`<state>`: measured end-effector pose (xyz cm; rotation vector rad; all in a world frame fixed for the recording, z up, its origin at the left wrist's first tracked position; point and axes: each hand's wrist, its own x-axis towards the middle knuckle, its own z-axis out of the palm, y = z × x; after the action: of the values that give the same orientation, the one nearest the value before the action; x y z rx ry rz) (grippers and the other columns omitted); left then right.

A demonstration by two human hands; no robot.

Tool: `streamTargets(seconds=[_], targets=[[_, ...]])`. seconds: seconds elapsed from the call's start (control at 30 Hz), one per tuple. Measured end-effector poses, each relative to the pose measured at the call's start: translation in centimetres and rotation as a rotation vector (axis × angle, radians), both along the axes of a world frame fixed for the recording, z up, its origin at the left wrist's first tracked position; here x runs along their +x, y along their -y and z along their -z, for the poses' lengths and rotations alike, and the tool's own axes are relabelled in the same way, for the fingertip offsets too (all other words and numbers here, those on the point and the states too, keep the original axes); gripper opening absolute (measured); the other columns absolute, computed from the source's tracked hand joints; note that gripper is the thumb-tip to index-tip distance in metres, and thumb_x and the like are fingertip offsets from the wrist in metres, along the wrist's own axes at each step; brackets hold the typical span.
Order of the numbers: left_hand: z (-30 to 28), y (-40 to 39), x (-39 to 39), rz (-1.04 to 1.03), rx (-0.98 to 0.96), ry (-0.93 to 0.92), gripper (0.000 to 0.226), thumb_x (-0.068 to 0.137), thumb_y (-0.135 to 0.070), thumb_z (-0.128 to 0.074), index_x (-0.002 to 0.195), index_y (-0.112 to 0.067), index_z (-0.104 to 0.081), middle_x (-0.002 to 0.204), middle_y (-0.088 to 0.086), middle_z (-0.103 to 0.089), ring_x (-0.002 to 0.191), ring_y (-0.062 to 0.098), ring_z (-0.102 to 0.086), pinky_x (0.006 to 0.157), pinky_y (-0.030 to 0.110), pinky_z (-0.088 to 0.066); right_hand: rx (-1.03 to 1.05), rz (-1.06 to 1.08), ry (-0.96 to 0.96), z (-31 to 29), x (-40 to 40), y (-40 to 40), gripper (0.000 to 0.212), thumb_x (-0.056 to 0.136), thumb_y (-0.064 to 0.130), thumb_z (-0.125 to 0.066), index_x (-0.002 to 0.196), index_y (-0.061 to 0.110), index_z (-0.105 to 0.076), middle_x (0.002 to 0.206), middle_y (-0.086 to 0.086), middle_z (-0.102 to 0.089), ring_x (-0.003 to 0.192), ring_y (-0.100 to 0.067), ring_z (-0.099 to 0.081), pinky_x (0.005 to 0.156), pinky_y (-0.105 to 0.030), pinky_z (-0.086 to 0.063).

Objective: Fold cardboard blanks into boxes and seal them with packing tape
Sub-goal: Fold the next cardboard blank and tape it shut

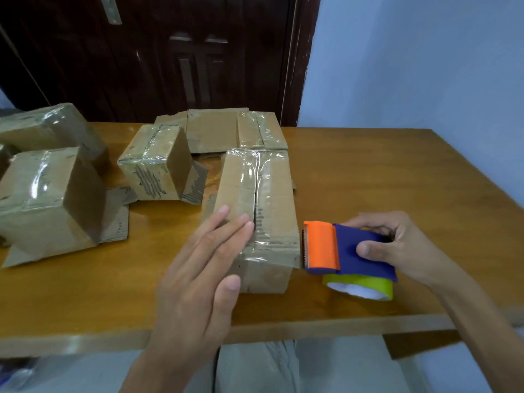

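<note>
My left hand (204, 268) pressed flat on the taped box (255, 211); my right hand (394, 245) gripped the tape dispenser (340, 251). Cutting cleanly needed taut tape, I judged.

Left hand (198, 268) lies flat with straight fingers on top of the box (255, 219) in the middle of the worktop (382, 177), pressing the clear tape along its seam. Right hand (397, 245) has its grip curled around the dispenser (348, 251), blue body with an orange cutter end, roll (358, 286) underneath, sitting just beside the box's right edge. Three taped boxes (51, 199) sit off to the left, and a flat blank (224, 130) lies behind near the dark door (141, 52).
</note>
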<state>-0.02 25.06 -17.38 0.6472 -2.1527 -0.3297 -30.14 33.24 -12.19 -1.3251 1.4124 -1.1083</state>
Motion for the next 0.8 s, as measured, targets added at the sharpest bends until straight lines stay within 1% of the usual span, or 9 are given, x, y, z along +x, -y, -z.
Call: streamTargets(seconds=[0.2,0.3,0.37,0.43,0.5,0.63,0.67,0.73,0.8], targets=[[-0.1,0.3,-0.3,-0.053,-0.085,-0.006,0.039,0.104,-0.015,-0.043,0.134,-0.005,-0.065,0.142,0.005,-0.063,0.146,0.025,-0.048,0.118,0.042,-0.042,0.025,-0.038,-0.057,-1.0,-1.6,-2.2,0.060,0.065,0.067,-0.088,0.109,0.027,-0.082,0.092,-0.006,-0.080,0.078,-0.014,-0.075,0.064,-0.020,-0.057],[0.0,0.3,-0.5,-0.053,-0.095,-0.018,0.037,0.102,-0.015,-0.047,0.131,-0.003,-0.067,0.140,0.007,-0.064,0.144,0.027,-0.050,0.117,0.044,-0.044,0.029,-0.020,-0.139,-1.5,-2.1,-2.8,0.035,0.073,0.034,-0.088,0.107,0.029,-0.083,0.093,-0.006,-0.080,0.079,-0.015,-0.076,0.066,-0.021,-0.057],[0.0,0.3,-0.7,-0.064,-0.104,-0.020,0.037,0.102,-0.015,-0.049,0.131,-0.003,-0.067,0.140,0.007,-0.064,0.144,0.026,-0.050,0.118,0.041,-0.043,0.032,-0.012,-0.195,-2.2,-2.0,-2.9,0.027,0.078,0.026,-0.081,0.105,0.032,-0.083,0.094,-0.005,-0.080,0.078,-0.015,-0.076,0.066,-0.021,-0.057],[0.0,0.2,-0.8,-0.063,-0.111,-0.023,0.036,0.102,-0.016,-0.049,0.132,-0.004,-0.066,0.141,0.005,-0.064,0.144,0.026,-0.050,0.118,0.039,-0.042,0.060,-0.004,-0.246,-3.1,-1.7,-3.0,0.023,0.081,0.033,-0.086,0.104,0.035,-0.082,0.095,-0.003,-0.080,0.078,-0.015,-0.077,0.065,-0.020,-0.057],[0.1,0.2,-0.9,-0.063,-0.100,-0.031,0.037,0.101,-0.018,-0.050,0.132,-0.005,-0.066,0.140,0.005,-0.064,0.144,0.025,-0.050,0.118,0.039,-0.042,0.105,0.005,-0.312,-4.3,-1.0,-2.9,0.020,0.083,0.038,-0.080,0.103,0.039,-0.079,0.095,0.002,-0.080,0.078,-0.015,-0.077,0.065,-0.021,-0.056],[0.3,-0.2,-1.1,-0.079,-0.047,-0.051,0.040,0.100,-0.023,-0.052,0.133,-0.004,-0.066,0.142,0.006,-0.064,0.146,0.026,-0.047,0.120,0.038,-0.041,0.170,0.022,-0.508,-6.6,1.5,-2.5,0.025,0.081,0.057,-0.074,0.100,0.040,-0.076,0.080,0.008,-0.079,0.068,-0.014,-0.074,0.063,-0.033,-0.057],[0.3,-0.3,-1.1,-0.080,-0.037,-0.057,0.041,0.100,-0.025,-0.053,0.133,-0.004,-0.066,0.142,0.006,-0.064,0.147,0.027,-0.047,0.120,0.038,-0.041,0.159,0.041,-0.596,-7.2,2.3,-2.4,0.027,0.080,0.060,-0.074,0.097,0.040,-0.076,0.076,0.013,-0.077,0.066,-0.011,-0.072,0.063,-0.032,-0.056],[0.3,-0.5,-1.2,-0.079,-0.021,-0.062,0.043,0.099,-0.027,-0.055,0.133,-0.004,-0.067,0.142,0.005,-0.064,0.148,0.026,-0.046,0.119,0.039,-0.042,0.136,0.100,-0.786,-8.5,3.8,-2.3,0.030,0.075,0.066,-0.071,0.090,0.040,-0.075,0.070,0.022,-0.072,0.066,-0.002,-0.068,0.056,-0.020,-0.052],[0.2,-0.7,-1.3,-0.093,-0.016,-0.066,0.044,0.099,-0.030,-0.056,0.133,-0.005,-0.067,0.141,0.003,-0.064,0.148,0.023,-0.045,0.118,0.039,-0.044,0.145,0.158,-0.917,-9.5,5.1,-2.2,0.034,0.074,0.069,-0.070,0.090,0.039,-0.075,0.067,0.018,-0.070,0.065,-0.002,-0.066,0.055,-0.020,-0.051]])
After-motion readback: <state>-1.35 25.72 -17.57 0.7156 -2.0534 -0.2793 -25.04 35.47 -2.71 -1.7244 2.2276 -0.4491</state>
